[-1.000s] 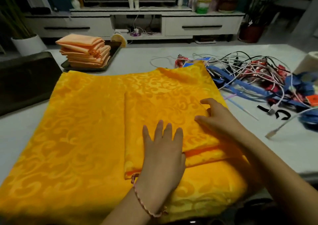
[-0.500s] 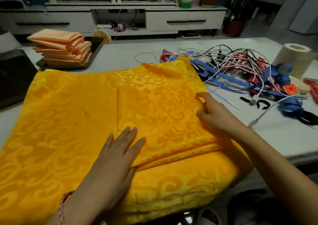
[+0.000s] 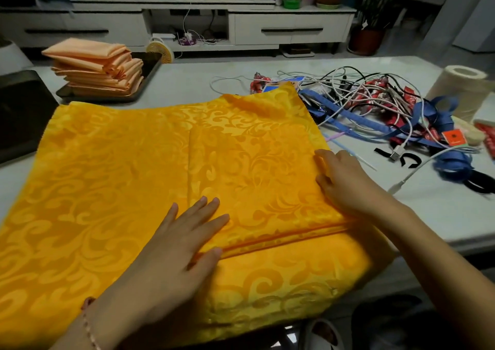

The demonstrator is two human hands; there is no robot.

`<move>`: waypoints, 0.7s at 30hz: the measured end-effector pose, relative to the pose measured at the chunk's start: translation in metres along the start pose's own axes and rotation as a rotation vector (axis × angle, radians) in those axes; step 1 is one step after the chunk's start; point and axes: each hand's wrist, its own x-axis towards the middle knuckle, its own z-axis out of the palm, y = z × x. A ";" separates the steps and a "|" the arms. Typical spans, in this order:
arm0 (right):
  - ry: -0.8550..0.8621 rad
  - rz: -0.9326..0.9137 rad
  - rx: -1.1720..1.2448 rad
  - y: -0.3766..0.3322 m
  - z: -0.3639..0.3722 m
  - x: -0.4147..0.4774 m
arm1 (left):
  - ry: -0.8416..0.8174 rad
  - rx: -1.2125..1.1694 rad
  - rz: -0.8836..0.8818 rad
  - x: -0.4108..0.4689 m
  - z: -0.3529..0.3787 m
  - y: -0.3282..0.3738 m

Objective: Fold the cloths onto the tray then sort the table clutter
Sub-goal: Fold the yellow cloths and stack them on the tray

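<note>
Left grip [image 3: 182, 242] lies flat, fingers straight, pressing the yellow cloth [image 3: 107, 175] spread over the table's [image 3: 428, 215] near edge. Right grip [image 3: 345, 183] rests on the folded flap's right edge, fingers bent; whether it pinches the cloth cannot be told. Folded cloths [image 3: 93, 65] sit stacked on a tray [image 3: 150, 73] toward the far left corner. Tangled cables [image 3: 375, 95] lie toward the right edge, beside a paper roll [image 3: 460, 87].

Left hand [image 3: 182, 242]: palm down, fingers straight and slightly spread, lay flat on the yellow cloth [image 3: 107, 175] at the near left corner of its folded upper layer; forearm came in over the cloth's near edge. Right hand [image 3: 345, 186]: back up, fingers bent, pinched that layer's right edge; forearm bare, angled in from the cloth's near right.
</note>
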 end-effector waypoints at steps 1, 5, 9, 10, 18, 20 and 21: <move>0.009 0.009 -0.040 0.000 -0.001 0.000 | 0.006 -0.114 -0.012 0.003 -0.005 0.002; 0.225 -0.146 -0.036 -0.022 -0.002 -0.010 | 0.139 -0.156 0.059 0.024 -0.007 0.022; 0.066 -0.469 0.086 -0.064 0.021 -0.025 | 0.048 0.160 0.113 0.036 0.019 0.020; 0.017 -0.497 0.075 -0.071 0.030 -0.028 | 0.035 0.238 0.125 0.035 0.023 0.016; 0.030 -0.424 -0.087 -0.055 0.047 -0.037 | 0.017 0.370 0.093 0.032 0.027 0.011; -0.012 -0.371 -0.122 -0.044 0.044 -0.041 | -0.023 0.347 0.068 0.031 0.027 0.011; -0.025 -0.355 -0.124 -0.040 0.040 -0.043 | -0.019 0.328 0.061 0.030 0.026 0.010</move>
